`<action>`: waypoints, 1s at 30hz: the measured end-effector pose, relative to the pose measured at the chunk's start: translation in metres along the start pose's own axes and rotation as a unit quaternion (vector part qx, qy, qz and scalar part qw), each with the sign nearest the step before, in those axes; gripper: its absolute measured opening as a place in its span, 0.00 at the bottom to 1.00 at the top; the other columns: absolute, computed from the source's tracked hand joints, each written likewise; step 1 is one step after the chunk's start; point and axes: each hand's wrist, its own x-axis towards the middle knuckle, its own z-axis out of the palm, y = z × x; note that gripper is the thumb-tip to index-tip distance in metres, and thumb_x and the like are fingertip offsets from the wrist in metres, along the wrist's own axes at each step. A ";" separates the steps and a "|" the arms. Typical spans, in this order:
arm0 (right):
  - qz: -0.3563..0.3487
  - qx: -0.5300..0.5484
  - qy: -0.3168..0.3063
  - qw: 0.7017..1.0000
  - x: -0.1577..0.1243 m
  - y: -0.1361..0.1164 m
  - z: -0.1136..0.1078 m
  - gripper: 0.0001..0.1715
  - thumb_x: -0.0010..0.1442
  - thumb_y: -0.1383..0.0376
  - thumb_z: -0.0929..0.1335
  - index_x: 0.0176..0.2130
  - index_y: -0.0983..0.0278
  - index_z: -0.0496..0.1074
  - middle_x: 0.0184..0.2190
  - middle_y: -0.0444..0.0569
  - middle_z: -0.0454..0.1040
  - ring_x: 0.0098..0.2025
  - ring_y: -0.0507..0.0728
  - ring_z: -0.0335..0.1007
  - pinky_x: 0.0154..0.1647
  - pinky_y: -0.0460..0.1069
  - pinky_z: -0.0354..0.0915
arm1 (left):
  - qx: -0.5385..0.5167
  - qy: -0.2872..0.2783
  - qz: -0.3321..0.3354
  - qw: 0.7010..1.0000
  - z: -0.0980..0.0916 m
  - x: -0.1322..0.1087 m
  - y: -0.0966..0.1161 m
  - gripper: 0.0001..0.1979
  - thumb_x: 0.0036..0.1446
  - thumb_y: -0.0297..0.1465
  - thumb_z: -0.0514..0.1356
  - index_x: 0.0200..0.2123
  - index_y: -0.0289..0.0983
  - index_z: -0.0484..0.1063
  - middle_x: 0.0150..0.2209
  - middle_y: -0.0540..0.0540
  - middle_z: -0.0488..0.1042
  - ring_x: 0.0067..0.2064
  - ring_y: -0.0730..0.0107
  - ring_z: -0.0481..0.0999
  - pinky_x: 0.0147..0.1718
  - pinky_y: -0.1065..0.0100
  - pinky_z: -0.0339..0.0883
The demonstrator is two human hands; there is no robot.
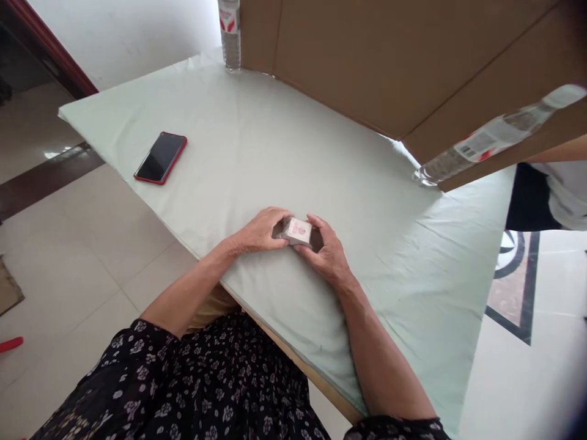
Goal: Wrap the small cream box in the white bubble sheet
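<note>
A small white pack (299, 231) with a pink print on its top face rests on or just above the green-white tablecloth; it looks wrapped in clear film. My left hand (264, 231) grips its left end between thumb and fingers. From the other side, my right hand (326, 252) has its thumb at the near right corner and its fingertips at the far edge. Both palms arch away from the pack, and the far fingers are partly hidden. What the pack contains cannot be seen.
A phone (161, 157) with a red edge lies at the table's left. Large brown cardboard panels (348, 55) stand at the back, with one clear plastic bottle (230, 36) at their left end and another bottle (490, 142) at the right. Part of a person (541, 195) shows beyond the right side.
</note>
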 end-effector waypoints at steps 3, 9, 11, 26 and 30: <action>0.000 -0.004 0.008 1.000 -0.002 0.000 0.001 0.38 0.58 0.53 0.72 0.64 0.56 0.62 0.60 0.55 0.71 0.59 0.66 0.69 0.62 0.63 0.62 | 0.007 0.006 0.007 1.000 0.000 0.000 0.002 0.24 0.51 0.30 0.63 0.53 0.36 0.70 0.54 0.38 0.74 0.56 0.53 0.72 0.57 0.53 0.65; -0.018 -0.028 0.010 0.999 -0.002 -0.002 -0.004 0.40 0.58 0.50 0.72 0.65 0.55 0.61 0.61 0.55 0.69 0.63 0.68 0.65 0.64 0.66 0.60 | 0.012 0.008 0.008 1.000 0.000 0.002 0.000 0.23 0.50 0.32 0.62 0.51 0.38 0.70 0.50 0.40 0.76 0.52 0.55 0.73 0.54 0.54 0.67; -0.038 -0.042 0.023 0.998 -0.002 -0.005 -0.007 0.40 0.59 0.48 0.71 0.64 0.54 0.61 0.63 0.56 0.67 0.66 0.68 0.61 0.66 0.67 0.57 | 0.009 0.008 0.012 1.000 0.001 0.002 -0.002 0.22 0.49 0.32 0.62 0.50 0.38 0.71 0.49 0.40 0.76 0.50 0.56 0.73 0.53 0.55 0.67; 0.157 0.197 0.227 0.941 -0.035 0.008 -0.013 0.20 0.64 0.53 0.68 0.52 0.60 0.73 0.51 0.54 0.77 0.48 0.61 0.78 0.54 0.63 0.71 | 0.008 0.009 0.022 1.000 0.002 0.004 -0.006 0.20 0.49 0.32 0.63 0.48 0.37 0.71 0.47 0.40 0.76 0.49 0.56 0.74 0.52 0.55 0.66; 0.158 0.163 0.058 0.972 -0.088 -0.029 -0.025 0.11 0.62 0.56 0.71 0.42 0.57 0.79 0.44 0.51 0.82 0.49 0.62 0.78 0.55 0.61 0.72 | 0.011 0.009 0.027 1.000 0.002 0.005 -0.006 0.21 0.49 0.32 0.63 0.48 0.37 0.71 0.47 0.40 0.76 0.48 0.55 0.74 0.53 0.54 0.66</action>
